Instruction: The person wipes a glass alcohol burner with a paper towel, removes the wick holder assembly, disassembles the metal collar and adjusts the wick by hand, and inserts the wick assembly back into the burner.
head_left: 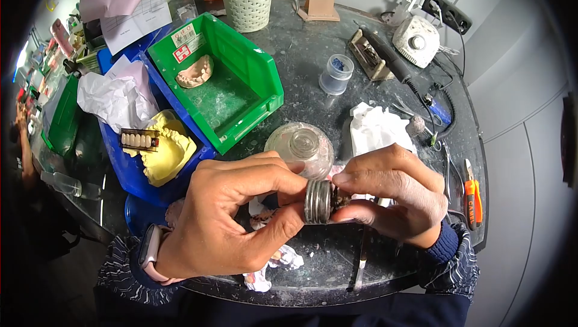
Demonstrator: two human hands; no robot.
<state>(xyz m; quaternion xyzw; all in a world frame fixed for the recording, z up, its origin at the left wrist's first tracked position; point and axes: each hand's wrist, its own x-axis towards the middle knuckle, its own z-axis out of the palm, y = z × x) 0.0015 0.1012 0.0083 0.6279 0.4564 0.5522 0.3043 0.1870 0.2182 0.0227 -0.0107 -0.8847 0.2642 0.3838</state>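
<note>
Above the table's front part, my left hand pinches a ribbed metal screw cap between thumb and fingers. My right hand closes thumb and forefinger on a dark, rough piece at the cap's right end; its kind is hard to tell, and the fingers partly cover it. Just behind the hands stands a squat clear glass jar with a round neck. Crumpled white tissue lies behind my right hand. Under my left hand are stained scraps of paper.
Left: a green bin holds a dental cast; a blue bin holds a yellow cast and a strip of teeth. Right: orange-handled pliers, a corded handpiece. Behind: a small plastic cup.
</note>
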